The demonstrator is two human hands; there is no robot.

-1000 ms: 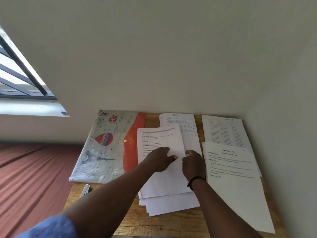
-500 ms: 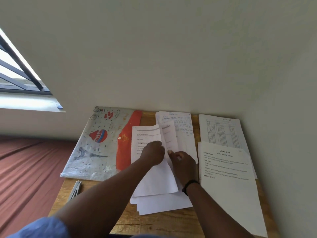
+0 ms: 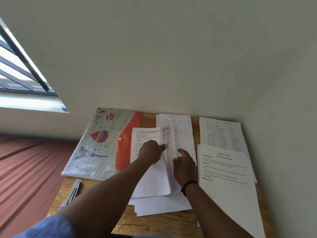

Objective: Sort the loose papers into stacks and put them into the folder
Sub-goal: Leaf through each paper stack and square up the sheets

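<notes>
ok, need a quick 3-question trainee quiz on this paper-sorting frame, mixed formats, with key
1. True or false: the patterned grey plastic folder with the red flap lies left of the middle stack of white printed sheets.
2. Which hand lifts the top sheets' right edge? A. left hand B. right hand C. neither
3. Fill in: the printed white sheet titled "Water Potted Plants" lies on the ____ side of the wooden table.

Key: 1 true; 2 A; 3 right.
</notes>
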